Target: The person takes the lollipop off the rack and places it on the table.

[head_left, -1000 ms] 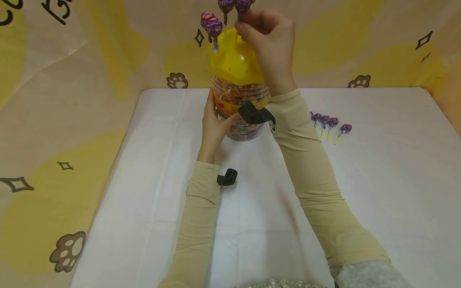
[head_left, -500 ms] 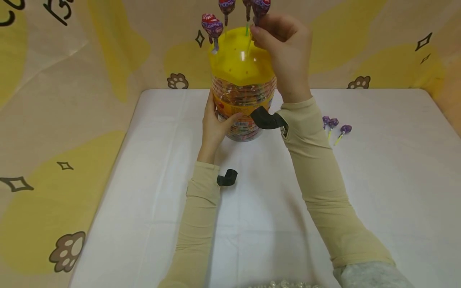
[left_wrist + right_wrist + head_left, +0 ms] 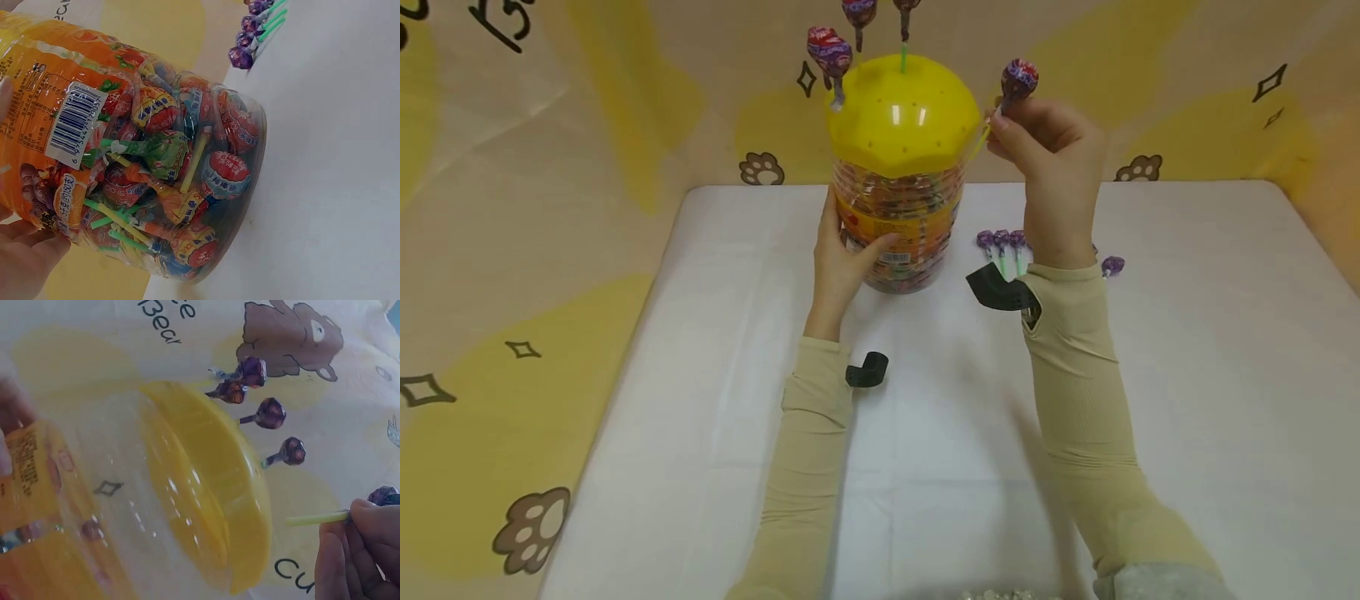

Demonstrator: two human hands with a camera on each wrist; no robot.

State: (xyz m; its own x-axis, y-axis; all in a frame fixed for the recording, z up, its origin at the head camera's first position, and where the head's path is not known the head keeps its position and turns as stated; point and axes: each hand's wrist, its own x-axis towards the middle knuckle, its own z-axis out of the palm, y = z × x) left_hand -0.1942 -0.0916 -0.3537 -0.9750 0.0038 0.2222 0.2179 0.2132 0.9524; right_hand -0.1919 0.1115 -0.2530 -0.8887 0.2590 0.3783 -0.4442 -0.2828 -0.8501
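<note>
A clear jar point(image 3: 898, 208) of wrapped lollipops stands on the table under a domed yellow lid point(image 3: 910, 125) with small holes. My left hand point(image 3: 841, 267) grips its left side, thumb across the front near the barcode point(image 3: 76, 125). To the right of the lid, my right hand point(image 3: 1060, 171) pinches a purple-wrapped lollipop point(image 3: 1019, 80) by its yellow stick point(image 3: 315, 519). That stick points toward the lid, apart from it in the right wrist view. Several lollipops point(image 3: 270, 414) stand in the lid's far and left part; the head view cuts some off at the top.
Purple lollipops point(image 3: 1002, 239) lie in a row on the white table point(image 3: 940, 433), right of the jar; my right forearm partly hides them. Behind the table hangs a patterned yellow-and-beige cloth point(image 3: 647, 100). Black curved mounts sit at both wrists.
My right hand has moved right and down from the lid's top, carrying the lollipop off to the lid's right side. My left hand keeps its grip on the jar.
</note>
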